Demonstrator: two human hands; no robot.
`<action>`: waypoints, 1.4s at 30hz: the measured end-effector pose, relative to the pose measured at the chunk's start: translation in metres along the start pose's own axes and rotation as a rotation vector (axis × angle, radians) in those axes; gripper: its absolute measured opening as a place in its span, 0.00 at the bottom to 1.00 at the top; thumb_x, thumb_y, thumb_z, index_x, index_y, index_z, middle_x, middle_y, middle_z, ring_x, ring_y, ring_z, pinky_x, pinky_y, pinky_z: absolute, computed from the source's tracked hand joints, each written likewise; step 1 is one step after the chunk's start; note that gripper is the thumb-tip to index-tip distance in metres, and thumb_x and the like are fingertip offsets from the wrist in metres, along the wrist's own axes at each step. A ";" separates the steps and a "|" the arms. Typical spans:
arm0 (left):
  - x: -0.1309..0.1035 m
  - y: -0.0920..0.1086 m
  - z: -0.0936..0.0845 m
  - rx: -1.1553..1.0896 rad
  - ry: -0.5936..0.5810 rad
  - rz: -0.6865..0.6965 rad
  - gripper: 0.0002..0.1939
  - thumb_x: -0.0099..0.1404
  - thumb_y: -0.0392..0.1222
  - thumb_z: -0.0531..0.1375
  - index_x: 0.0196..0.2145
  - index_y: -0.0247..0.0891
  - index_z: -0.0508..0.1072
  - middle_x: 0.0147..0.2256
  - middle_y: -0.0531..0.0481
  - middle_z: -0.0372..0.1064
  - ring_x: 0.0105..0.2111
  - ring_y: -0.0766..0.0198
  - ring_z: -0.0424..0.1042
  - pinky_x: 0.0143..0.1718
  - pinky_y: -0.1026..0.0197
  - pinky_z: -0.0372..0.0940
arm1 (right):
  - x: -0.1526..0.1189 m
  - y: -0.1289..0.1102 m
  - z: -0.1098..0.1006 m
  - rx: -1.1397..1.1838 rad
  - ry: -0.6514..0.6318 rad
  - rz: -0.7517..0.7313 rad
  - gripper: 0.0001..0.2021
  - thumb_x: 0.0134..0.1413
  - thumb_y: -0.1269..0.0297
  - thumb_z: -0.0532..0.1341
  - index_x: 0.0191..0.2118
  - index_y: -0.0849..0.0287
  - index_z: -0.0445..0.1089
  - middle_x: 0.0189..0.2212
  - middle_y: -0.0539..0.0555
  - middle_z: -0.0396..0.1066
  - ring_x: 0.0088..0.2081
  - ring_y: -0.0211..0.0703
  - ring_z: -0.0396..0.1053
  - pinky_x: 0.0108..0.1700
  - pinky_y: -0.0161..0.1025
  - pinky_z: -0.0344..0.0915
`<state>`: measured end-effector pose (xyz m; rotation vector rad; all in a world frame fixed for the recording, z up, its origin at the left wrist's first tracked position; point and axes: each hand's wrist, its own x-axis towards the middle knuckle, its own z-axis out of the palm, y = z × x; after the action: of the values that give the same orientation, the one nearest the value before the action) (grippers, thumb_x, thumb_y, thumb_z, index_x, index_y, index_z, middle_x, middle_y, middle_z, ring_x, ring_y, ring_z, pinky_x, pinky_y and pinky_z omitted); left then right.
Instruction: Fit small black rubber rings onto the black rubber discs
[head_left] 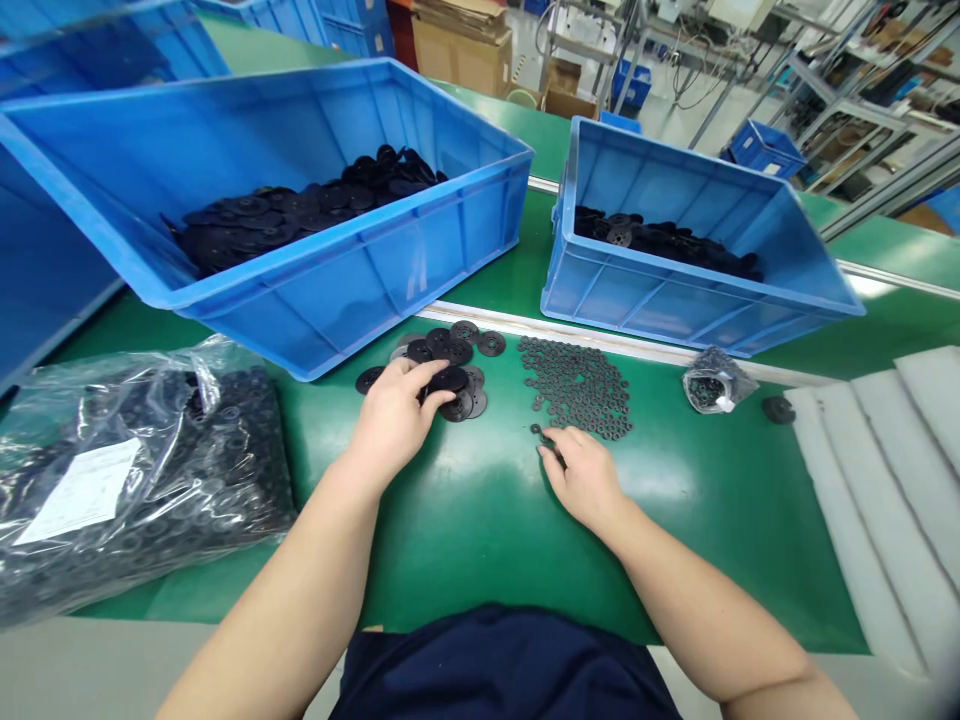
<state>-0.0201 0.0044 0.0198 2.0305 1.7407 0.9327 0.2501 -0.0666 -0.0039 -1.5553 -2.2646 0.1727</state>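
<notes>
Left hand [394,408] is clasping 1 disc [450,379] over the pile [441,345], toward the far edge of the desk [465,545]; right hand [581,468] is resting beside the rings [577,385], whether clamped on any I cannot tell.

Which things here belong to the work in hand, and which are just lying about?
Apparently in use:
- black discs, at the left hand
- small black rings, at the right hand
- two near blue bins, holding discs

Seemingly just lying about:
- pale slabs
- cardboard boxes
</notes>
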 end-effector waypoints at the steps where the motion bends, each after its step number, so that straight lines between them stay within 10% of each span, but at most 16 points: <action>1: 0.001 -0.003 0.002 0.058 -0.055 0.012 0.17 0.62 0.46 0.62 0.49 0.41 0.76 0.39 0.45 0.68 0.41 0.53 0.71 0.46 0.53 0.67 | 0.000 0.000 0.000 -0.003 0.006 0.014 0.12 0.66 0.64 0.54 0.46 0.61 0.72 0.35 0.57 0.74 0.37 0.45 0.72 0.42 0.40 0.68; 7: 0.005 -0.004 0.011 0.166 -0.047 -0.027 0.15 0.65 0.45 0.58 0.45 0.40 0.79 0.40 0.41 0.68 0.39 0.51 0.71 0.42 0.52 0.67 | 0.004 0.001 0.003 -0.035 -0.033 0.048 0.11 0.65 0.67 0.53 0.41 0.61 0.73 0.34 0.58 0.74 0.37 0.46 0.72 0.42 0.40 0.67; 12: -0.009 0.023 0.014 -0.254 0.167 -0.107 0.12 0.63 0.48 0.62 0.39 0.41 0.80 0.36 0.45 0.72 0.39 0.56 0.71 0.45 0.55 0.65 | 0.004 0.000 -0.001 0.094 0.021 0.014 0.10 0.65 0.66 0.54 0.41 0.59 0.72 0.33 0.56 0.74 0.35 0.44 0.72 0.40 0.39 0.68; 19: -0.044 0.077 0.043 -1.164 -0.429 -0.471 0.15 0.63 0.53 0.63 0.32 0.35 0.76 0.26 0.50 0.70 0.25 0.66 0.66 0.27 0.63 0.62 | -0.002 -0.014 -0.016 0.333 0.252 -0.096 0.09 0.66 0.64 0.55 0.45 0.57 0.71 0.32 0.55 0.74 0.34 0.42 0.71 0.38 0.40 0.70; 42: -0.047 0.079 0.045 -1.112 -0.509 -0.533 0.17 0.51 0.51 0.71 0.27 0.36 0.72 0.21 0.55 0.69 0.22 0.69 0.66 0.26 0.65 0.59 | -0.005 -0.015 -0.013 0.373 0.265 -0.202 0.15 0.61 0.73 0.59 0.52 0.55 0.72 0.36 0.56 0.73 0.36 0.42 0.71 0.39 0.42 0.72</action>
<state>0.0670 -0.0496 0.0224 0.8959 0.9944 0.8069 0.2438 -0.0782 0.0109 -1.0842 -2.0243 0.2947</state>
